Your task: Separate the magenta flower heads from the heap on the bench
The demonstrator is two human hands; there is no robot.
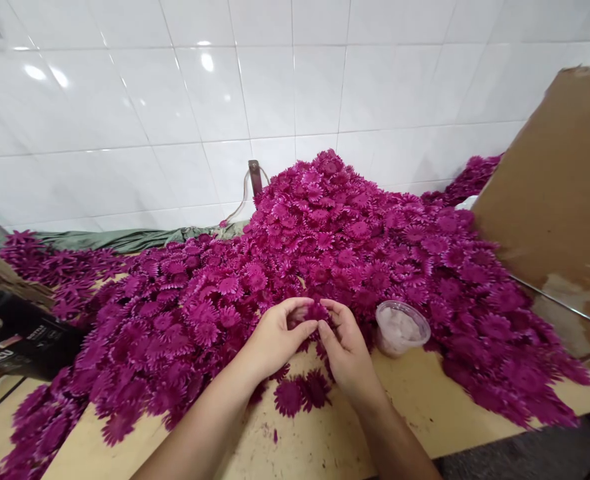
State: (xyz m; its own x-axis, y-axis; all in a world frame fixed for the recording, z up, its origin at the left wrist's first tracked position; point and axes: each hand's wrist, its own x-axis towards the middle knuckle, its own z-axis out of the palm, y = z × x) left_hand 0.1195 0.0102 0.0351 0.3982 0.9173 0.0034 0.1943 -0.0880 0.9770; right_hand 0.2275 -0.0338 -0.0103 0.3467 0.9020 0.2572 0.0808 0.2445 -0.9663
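Between my two hands, at the front of a big heap of magenta artificial flowers, is a single magenta flower piece. My left hand curves round its left side, thumb and fingers closed on its edge. From the other side my right hand pinches the same piece, the two thumb tips close together. Below the hands a few loose flower heads lie on the tabletop. A clear plastic cup with whitish contents stands just right of my right hand.
The heap spreads over the wooden table toward a tiled wall. A large cardboard piece leans at the right. A black printed box stands at the left, and green cloth lies along the wall.
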